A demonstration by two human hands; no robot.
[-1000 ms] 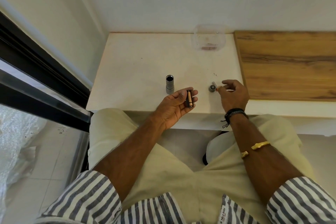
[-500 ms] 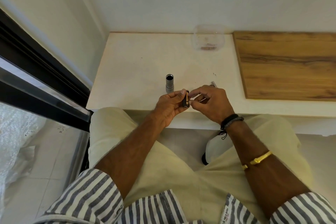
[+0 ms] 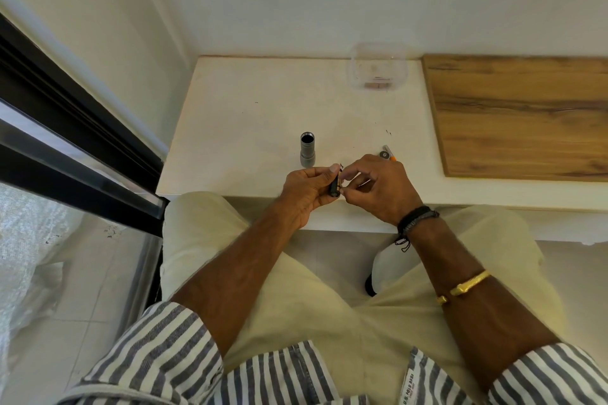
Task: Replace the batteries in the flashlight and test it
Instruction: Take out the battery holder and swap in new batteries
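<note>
Head view: battery holder (image 3: 335,188) pinched between both hands over the tabletop's (image 3: 250,115) near edge.
Left hand (image 3: 304,189) grip is clamped round the dark holder, thumb on top; right hand (image 3: 378,186) has fingertips (image 3: 349,174) pressed together at the holder's right end, apparently working a cell, too small to tell which. Flashlight body (image 3: 307,153) stands upright, open end up, just behind the hands near the near edge, touching neither. Tail cap (image 3: 382,154) and an orange-tipped item lie beside it to the right, partly hidden. Clear container (image 3: 378,71) sits at the far edge, by the wood panel (image 3: 519,115). Judgement: the holder is light, rigid and smooth, so likely slippery; take it round the barrel, not the end contacts. Small cells roll and drop easily, so work is best kept over the tabletop. The upright body would tip if nudged.
</note>
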